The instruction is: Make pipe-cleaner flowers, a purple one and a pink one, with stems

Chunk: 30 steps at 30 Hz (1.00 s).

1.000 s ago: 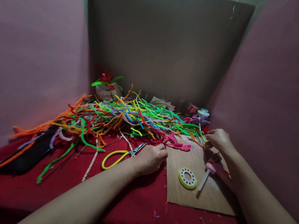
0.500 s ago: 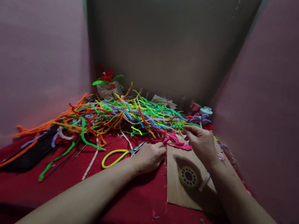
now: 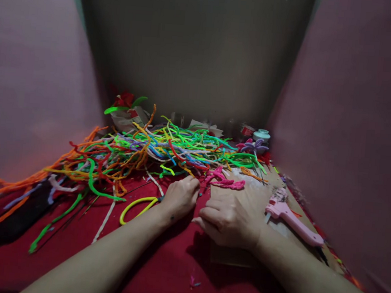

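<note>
Held left hand (image 3: pixel 181 197) curled left of looped, hot-pink fuzzy strips (image 3: pixel 233 184), right hand (image 3: pixel 228 218) curled in front of them (couldn't tell contents of either).

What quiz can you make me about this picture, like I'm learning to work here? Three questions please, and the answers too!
1. On which side of the person's right hand does the pink glue gun lie: left or right?
2. Choose one. The handle of the scissors is:
A) blue
B) yellow
C) purple
3. True or false: the big pile of fuzzy stems is all one colour.

Key:
1. Right.
2. B, yellow.
3. False. It mixes green, orange, red, blue and more.
</note>
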{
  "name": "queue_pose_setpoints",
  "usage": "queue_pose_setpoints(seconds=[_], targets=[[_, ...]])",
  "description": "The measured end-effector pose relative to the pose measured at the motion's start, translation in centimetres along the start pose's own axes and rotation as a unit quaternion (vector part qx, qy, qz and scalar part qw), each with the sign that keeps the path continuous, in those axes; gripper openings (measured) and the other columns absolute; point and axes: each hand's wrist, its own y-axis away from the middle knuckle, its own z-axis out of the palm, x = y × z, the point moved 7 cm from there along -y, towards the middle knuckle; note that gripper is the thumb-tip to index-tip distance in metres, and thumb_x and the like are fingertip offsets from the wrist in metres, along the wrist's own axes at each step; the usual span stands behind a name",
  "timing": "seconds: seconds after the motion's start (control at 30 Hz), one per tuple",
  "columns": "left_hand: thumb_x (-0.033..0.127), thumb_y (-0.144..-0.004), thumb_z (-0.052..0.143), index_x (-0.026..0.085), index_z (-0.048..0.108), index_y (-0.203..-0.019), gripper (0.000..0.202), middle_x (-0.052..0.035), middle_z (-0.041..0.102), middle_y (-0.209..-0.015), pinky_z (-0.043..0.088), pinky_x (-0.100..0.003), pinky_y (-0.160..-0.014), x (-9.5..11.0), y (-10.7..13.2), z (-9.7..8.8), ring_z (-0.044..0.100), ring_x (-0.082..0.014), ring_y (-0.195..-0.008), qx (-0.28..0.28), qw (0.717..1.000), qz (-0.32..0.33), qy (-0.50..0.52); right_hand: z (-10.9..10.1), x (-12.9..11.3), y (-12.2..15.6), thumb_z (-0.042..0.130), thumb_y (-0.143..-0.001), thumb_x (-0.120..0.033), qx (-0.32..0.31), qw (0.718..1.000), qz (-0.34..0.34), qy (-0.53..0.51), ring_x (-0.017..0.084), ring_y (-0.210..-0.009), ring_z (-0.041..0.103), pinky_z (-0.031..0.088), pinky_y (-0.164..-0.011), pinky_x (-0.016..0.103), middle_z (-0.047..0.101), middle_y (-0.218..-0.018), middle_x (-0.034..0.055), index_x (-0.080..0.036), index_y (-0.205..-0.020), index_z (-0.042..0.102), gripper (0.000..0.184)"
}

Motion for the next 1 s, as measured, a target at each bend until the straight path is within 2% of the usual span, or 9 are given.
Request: queue_pose_setpoints(seconds=[0.17, 0.33, 0.43, 0.53, 0.63, 0.77, 0.9, 1.0], targets=[[0.020, -0.087, 0.045, 0.019, 0.057, -0.086, 0.012, -0.0033, 0.064, -0.083, 0.045, -0.026, -0.070, -0.6, -0.1, -0.5, 0.061, -0.0162, -0.076, 0.047, 0.997, -0.027, 0.060, 0.0, -0.3, 0.2, 0.052, -0.084, -0.024, 0.003, 1.000, -0.007, -0.016, 0.011, -0.043, 0.049, 0.028, -0.046, 0.027, 0.059, -0.048, 0.0012, -0.017, -0.052, 0.055, 0.033], [0.021, -0.089, 0.046, 0.019, 0.057, -0.093, 0.012, -0.0031, 0.064, -0.089, 0.046, -0.025, -0.076, -0.2, 0.0, -1.4, 0.060, -0.0143, -0.082, 0.120, 0.981, 0.025, 0.150, 0.2, -0.2, 0.3, 0.051, -0.083, -0.026, 0.027, 0.999, -0.005, -0.029, 0.012, -0.042, 0.050, 0.028, -0.044, 0.028, 0.060, -0.048, 0.0007, -0.018, -0.051, 0.055, 0.033], [0.020, -0.089, 0.045, 0.019, 0.059, -0.091, 0.014, -0.0029, 0.061, -0.088, 0.047, -0.023, -0.073, 1.5, -0.8, -1.5, 0.059, -0.0125, -0.078, 0.091, 0.984, 0.077, 0.131, 0.0, -0.2, 0.2, 0.053, -0.082, -0.025, 0.049, 0.998, -0.005, -0.041, 0.012, -0.041, 0.051, 0.030, -0.044, 0.028, 0.059, -0.046, 0.0002, -0.018, -0.050, 0.055, 0.032], [0.022, -0.089, 0.045, 0.020, 0.061, -0.092, 0.017, -0.0028, 0.060, -0.091, 0.046, -0.021, -0.068, 3.9, -2.7, -1.0, 0.059, -0.0120, -0.077, 0.036, 0.993, 0.105, 0.043, -0.6, -0.3, 0.1, 0.053, -0.082, -0.026, 0.082, 0.995, -0.013, -0.054, 0.012, -0.039, 0.050, 0.031, -0.043, 0.028, 0.056, -0.042, -0.0008, -0.019, -0.048, 0.053, 0.035], [0.023, -0.086, 0.049, 0.021, 0.062, -0.096, 0.017, -0.0042, 0.060, -0.097, 0.046, -0.023, -0.064, 5.7, -4.8, -0.1, 0.060, -0.0156, -0.084, -0.010, 0.993, 0.101, -0.059, -1.3, -0.2, 0.1, 0.053, -0.082, -0.027, 0.115, 0.992, -0.013, -0.055, 0.011, -0.038, 0.048, 0.031, -0.042, 0.027, 0.054, -0.040, -0.0015, -0.019, -0.046, 0.051, 0.037], [0.022, -0.086, 0.047, 0.019, 0.065, -0.088, 0.018, -0.0071, 0.061, -0.093, 0.045, -0.026, -0.060, 6.3, -6.3, 1.3, 0.061, -0.0196, -0.084, -0.054, 0.990, 0.073, -0.104, -1.6, 0.1, 0.2, 0.053, -0.082, -0.026, 0.136, 0.989, -0.011, -0.054, 0.010, -0.039, 0.050, 0.033, -0.043, 0.027, 0.055, -0.041, -0.0010, -0.019, -0.046, 0.053, 0.036], [0.020, -0.088, 0.043, 0.019, 0.063, -0.089, 0.020, -0.0071, 0.062, -0.097, 0.045, -0.025, -0.062, 5.9, -6.0, 1.4, 0.061, -0.0184, -0.087, -0.040, 0.991, 0.076, -0.100, -1.5, 0.4, 0.2, 0.053, -0.082, -0.025, 0.132, 0.990, -0.009, -0.055, 0.011, -0.040, 0.050, 0.034, -0.044, 0.027, 0.056, -0.043, -0.0008, -0.019, -0.048, 0.054, 0.035], [0.022, -0.089, 0.045, 0.020, 0.062, -0.086, 0.018, -0.0042, 0.066, -0.090, 0.043, -0.023, -0.062, 5.6, -5.4, -0.1, 0.061, -0.0155, -0.082, 0.046, 0.993, 0.082, -0.072, -1.7, 0.9, 0.2, 0.052, -0.083, -0.024, 0.131, 0.990, 0.007, -0.051, 0.011, -0.041, 0.050, 0.033, -0.045, 0.028, 0.057, -0.044, -0.0006, -0.019, -0.048, 0.054, 0.035]])
